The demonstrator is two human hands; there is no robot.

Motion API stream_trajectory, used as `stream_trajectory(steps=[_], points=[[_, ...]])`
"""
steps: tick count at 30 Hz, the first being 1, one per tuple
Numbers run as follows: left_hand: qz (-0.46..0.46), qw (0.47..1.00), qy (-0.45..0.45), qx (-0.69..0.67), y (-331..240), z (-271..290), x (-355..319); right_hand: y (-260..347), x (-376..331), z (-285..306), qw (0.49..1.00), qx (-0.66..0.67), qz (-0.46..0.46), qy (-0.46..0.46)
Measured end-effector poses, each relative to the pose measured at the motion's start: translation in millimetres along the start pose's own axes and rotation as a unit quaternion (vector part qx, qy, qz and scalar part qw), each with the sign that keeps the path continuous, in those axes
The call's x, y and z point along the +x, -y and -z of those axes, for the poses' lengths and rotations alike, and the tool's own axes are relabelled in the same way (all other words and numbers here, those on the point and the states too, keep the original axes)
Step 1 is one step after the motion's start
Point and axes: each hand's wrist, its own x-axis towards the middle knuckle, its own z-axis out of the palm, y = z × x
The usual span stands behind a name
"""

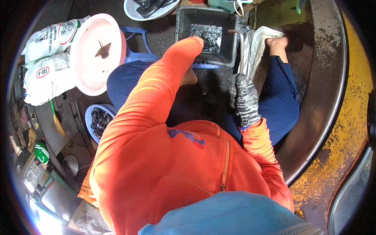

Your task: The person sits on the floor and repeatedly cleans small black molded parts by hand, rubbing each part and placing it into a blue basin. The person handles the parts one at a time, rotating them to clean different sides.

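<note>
We are reaching into a dark grey square plastic tub (231, 39) holding a heap of dark metal bolts (207, 36).

The tub is sitting on the dark floor (196, 100) in front of our knees. Our left hand (198, 38) is dipping among the bolts; we cannot tell whether it is grasping anything. Our right hand (243, 98), in a speckled grey knitted glove, is closing around a thin bent metal rod (239, 43) rising over the tub's right edge. A round pink plastic basin (96, 55) is lying to the left.

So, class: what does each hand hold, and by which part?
The gloved right hand grips a bent metal rod near its lower end. The left hand, inside the grey tub, cannot be told.
</note>
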Motion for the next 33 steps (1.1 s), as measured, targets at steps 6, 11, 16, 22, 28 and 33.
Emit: stream_trajectory(steps=[6,11,16,22,28,33], points=[[-0.05,0.971,-0.198,-0.123,21,33,-37,-15,7,9,0.999,0.014,0.006,0.038],[0.052,0.681,-0.069,-0.727,66,42,-135,-43,31,-6,0.709,-0.564,0.421,-0.047],[0.12,0.586,-0.054,-0.8,74,-16,-176,-69,65,-57,0.842,-0.493,0.214,0.046],[0.123,0.824,-0.326,-0.447,58,-43,-174,-81,75,-68,0.816,-0.555,0.133,0.093],[0.092,0.839,-0.391,-0.367,13,-34,-169,-83,88,-70,0.819,-0.564,0.082,0.063],[0.122,0.835,-0.432,-0.32,5,-35,-150,-47,47,-63,0.845,-0.451,0.286,0.022]])
